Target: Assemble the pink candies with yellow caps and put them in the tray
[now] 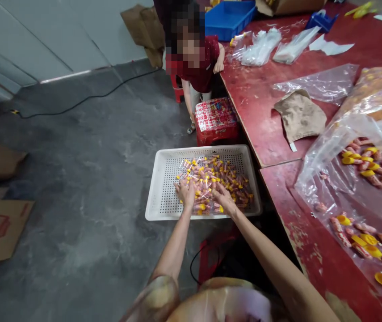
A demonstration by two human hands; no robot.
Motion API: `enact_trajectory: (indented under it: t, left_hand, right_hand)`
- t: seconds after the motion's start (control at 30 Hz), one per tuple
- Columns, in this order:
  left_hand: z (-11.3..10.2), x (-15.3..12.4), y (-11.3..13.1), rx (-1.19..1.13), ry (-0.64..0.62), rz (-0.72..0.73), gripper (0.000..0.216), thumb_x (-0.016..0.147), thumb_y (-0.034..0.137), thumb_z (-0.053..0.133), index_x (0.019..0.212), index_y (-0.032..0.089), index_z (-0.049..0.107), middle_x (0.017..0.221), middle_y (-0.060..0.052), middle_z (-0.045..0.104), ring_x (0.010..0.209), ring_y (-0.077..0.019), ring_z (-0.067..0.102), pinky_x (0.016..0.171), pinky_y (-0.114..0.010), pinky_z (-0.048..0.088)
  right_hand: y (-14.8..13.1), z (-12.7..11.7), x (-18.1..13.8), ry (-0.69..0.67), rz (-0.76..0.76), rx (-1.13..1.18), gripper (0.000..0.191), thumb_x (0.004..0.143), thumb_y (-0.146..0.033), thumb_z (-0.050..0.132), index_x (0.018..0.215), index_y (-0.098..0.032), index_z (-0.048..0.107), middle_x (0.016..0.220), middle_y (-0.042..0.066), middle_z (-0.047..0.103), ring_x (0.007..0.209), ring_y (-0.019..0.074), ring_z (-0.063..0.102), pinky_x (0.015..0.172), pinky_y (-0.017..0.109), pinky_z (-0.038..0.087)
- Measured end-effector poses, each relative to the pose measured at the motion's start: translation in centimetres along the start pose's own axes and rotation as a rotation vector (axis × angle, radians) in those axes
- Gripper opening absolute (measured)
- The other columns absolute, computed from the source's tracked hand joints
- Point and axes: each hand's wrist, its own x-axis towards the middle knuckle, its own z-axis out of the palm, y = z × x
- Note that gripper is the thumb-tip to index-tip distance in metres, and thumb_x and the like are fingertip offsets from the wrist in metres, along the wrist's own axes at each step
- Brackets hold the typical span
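A white perforated plastic basket [164,156] holds a heap of small clear tubes [207,174] with yellow caps and pinkish contents. Over the left part of the heap lies my left hand [186,195], its fingers apart and touching the tubes. My right hand [224,200] rests on the heap's right side, fingers stretched out and spread. Neither hand appears closed around a tube, though the undersides of the fingers are hidden.
Right of the basket stands a red table [247,98] bearing a plastic sheet [338,179] with loose pink pieces and yellow caps, a brown cloth [300,114] and a blue tray [229,20]. Beyond the basket are a red stool [216,118] and another person [204,71]. Cardboard [1,228] lies left.
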Motion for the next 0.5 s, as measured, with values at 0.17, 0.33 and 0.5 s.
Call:
enact_trajectory:
  t: [0.17, 0.33, 0.5]
  left_hand:
    - [4.7, -3.3, -0.6, 0.512, -0.3, 0.678, 0.064, 0.083, 0.047, 0.051, 0.139, 0.019, 0.042, 0.155, -0.014, 0.021, 0.143, -0.0381, 0.009, 0.109, -0.066, 0.002]
    - [6.7, -2.0, -1.7, 0.679, -0.533, 0.851, 0.069, 0.079, 0.034, 0.055, 0.144, 0.019, 0.035, 0.156, -0.012, 0.019, 0.143, -0.0379, 0.003, 0.107, -0.066, -0.008]
    - [4.2, 2.6, -1.9, 0.8, -0.472, 0.722, 0.058, 0.083, 0.027, 0.049, 0.14, 0.019, 0.041, 0.157, -0.011, 0.015, 0.143, -0.0346, 0.007, 0.11, -0.059, -0.002]
  right_hand:
    - [-2.0, -4.7, -4.9, 0.045, -0.129, -0.112, 0.06, 0.068, -0.048, 0.068, 0.118, -0.015, 0.059, 0.123, 0.011, 0.058, 0.114, 0.0258, 0.054, 0.093, 0.035, 0.048]
    - [-3.0, -9.0, -11.4, 0.08, -0.176, -0.249, 0.054, 0.078, -0.055, 0.061, 0.114, -0.016, 0.062, 0.115, 0.012, 0.062, 0.094, 0.024, 0.063, 0.067, 0.031, 0.055]
    - [-3.1, -10.4, -14.4, 0.228, -0.157, -0.181, 0.054, 0.074, -0.057, 0.065, 0.108, -0.015, 0.065, 0.111, 0.012, 0.064, 0.088, 0.0218, 0.065, 0.063, 0.029, 0.055]
